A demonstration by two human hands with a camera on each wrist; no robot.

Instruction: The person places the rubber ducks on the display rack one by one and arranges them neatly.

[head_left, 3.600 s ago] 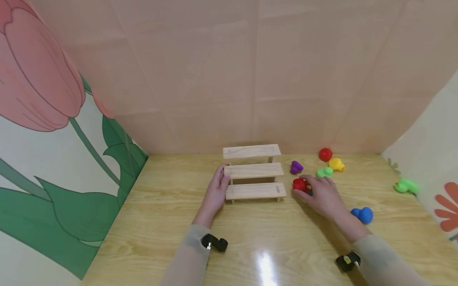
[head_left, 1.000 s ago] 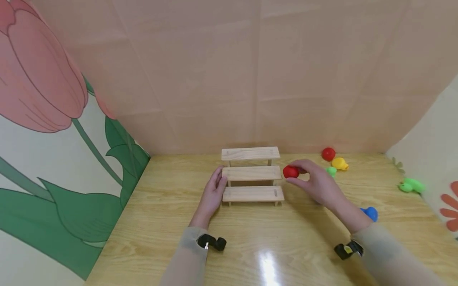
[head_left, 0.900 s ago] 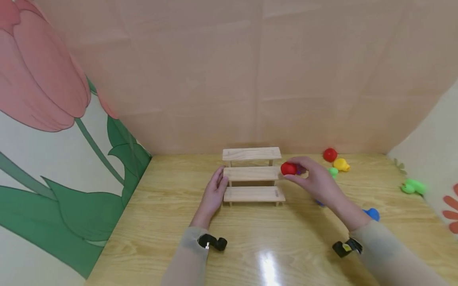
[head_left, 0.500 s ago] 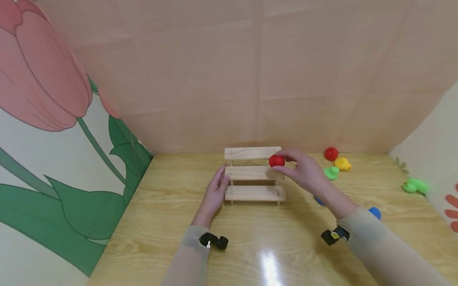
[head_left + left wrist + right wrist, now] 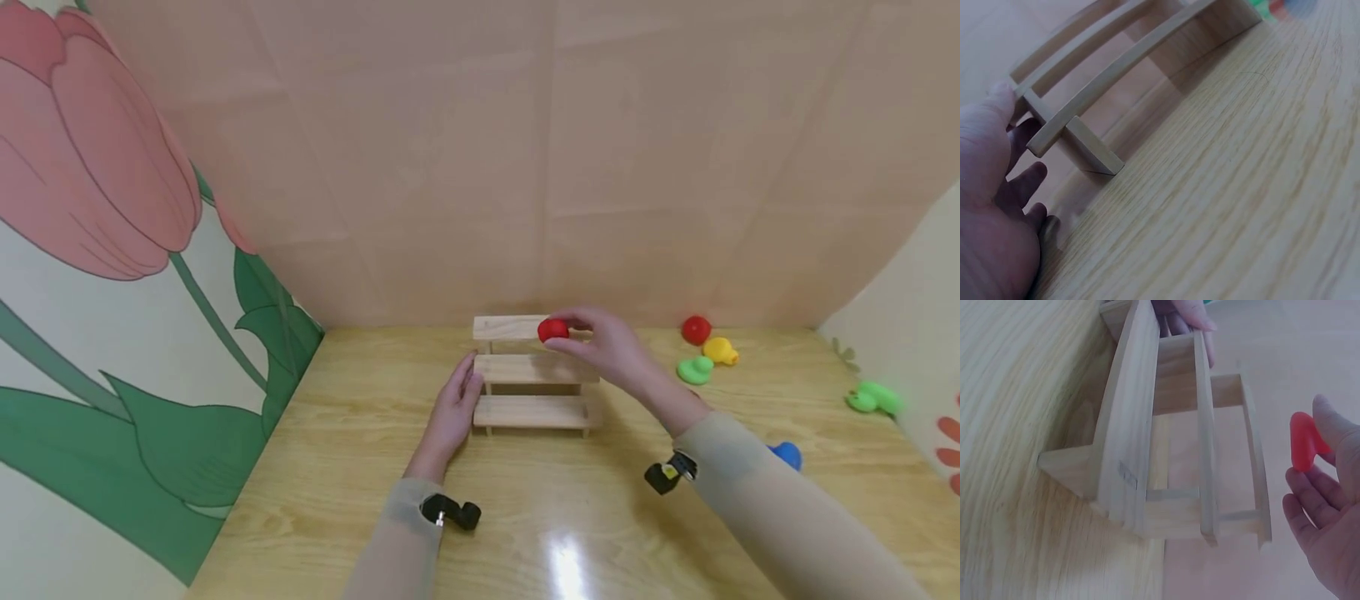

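Note:
A three-tier wooden step shelf (image 5: 532, 367) stands on the table near the back wall. My left hand (image 5: 452, 402) grips its left end, the thumb at the middle tier and the fingers round the side; the left wrist view shows the shelf's end leg (image 5: 1091, 147) beside them. My right hand (image 5: 611, 346) pinches a small, rounded red toy (image 5: 552, 331) between thumb and fingers. In the head view the toy overlaps the top tier. The right wrist view shows a notch in the red toy (image 5: 1302, 442), held off to the side of the planks.
To the right lie another red toy (image 5: 696, 330), a yellow toy (image 5: 720, 351), a green duck-like toy (image 5: 696, 370) and a blue toy (image 5: 787, 454), partly behind my right sleeve. A longer green toy (image 5: 875, 398) lies by the right wall. The pink wall (image 5: 420, 208) closes off the back.
My right hand has taken the red toy from the table right of the shelf, lifted it and carried it left over the shelf. My left hand has stayed at the shelf's left end.

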